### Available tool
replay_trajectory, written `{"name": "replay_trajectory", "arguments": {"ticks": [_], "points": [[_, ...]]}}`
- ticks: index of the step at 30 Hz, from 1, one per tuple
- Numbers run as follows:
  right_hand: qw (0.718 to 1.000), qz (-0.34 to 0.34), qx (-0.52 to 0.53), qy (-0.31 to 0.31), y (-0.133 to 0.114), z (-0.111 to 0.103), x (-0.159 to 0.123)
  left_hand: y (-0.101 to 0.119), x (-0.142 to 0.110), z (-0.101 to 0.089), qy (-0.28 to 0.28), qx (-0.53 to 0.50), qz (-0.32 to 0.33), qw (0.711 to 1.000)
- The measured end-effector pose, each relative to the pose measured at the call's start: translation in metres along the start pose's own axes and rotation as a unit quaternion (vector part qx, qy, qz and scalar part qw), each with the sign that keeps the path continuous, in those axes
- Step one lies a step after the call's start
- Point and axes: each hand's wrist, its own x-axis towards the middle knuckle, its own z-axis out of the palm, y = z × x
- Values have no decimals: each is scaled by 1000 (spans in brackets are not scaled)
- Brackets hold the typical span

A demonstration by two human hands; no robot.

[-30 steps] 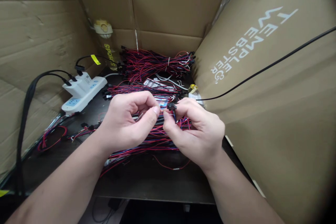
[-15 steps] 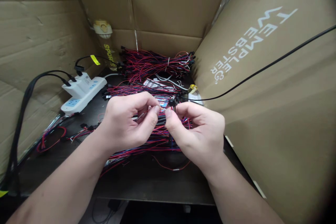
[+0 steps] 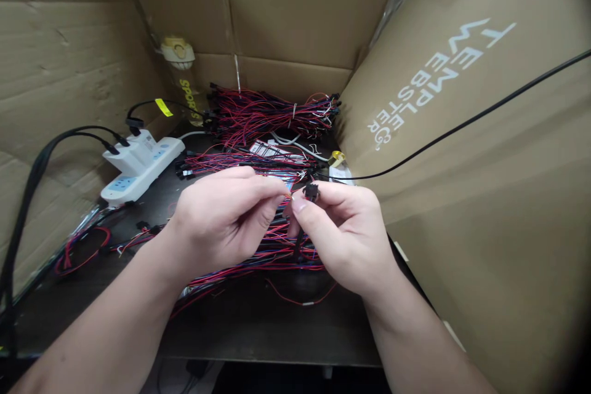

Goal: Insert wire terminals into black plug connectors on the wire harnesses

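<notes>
Close together over the middle of the table, my two hands work at thin wires. My left hand is closed, pinching a small wire end between thumb and index finger. A black plug connector sticks up from my right hand, held between thumb and fingers. Below the connector hangs a black sleeved cable. Bundles of red, blue and black wires lie beneath both hands. The exact joint between the fingertips is too small to make out.
Behind is a large tied wire bundle, with a smaller one before it. A white power strip with plugs stands left. Cardboard walls close in the sides and back. A black cable crosses at right. One loose red wire lies in front.
The black connector now stands up clear of my right fingers, where it was mostly hidden before. My left fingertips have moved slightly right, closer to my right thumb. The view has shifted a little.
</notes>
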Motion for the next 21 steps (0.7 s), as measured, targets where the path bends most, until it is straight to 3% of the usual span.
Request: {"name": "replay_trajectory", "arguments": {"ticks": [13, 21], "points": [[997, -69, 37, 28, 1, 6, -2, 1, -1, 2, 22, -59, -9, 998], [998, -39, 55, -6, 0, 3, -5, 4, -3, 3, 18, -125, -37, 991]]}}
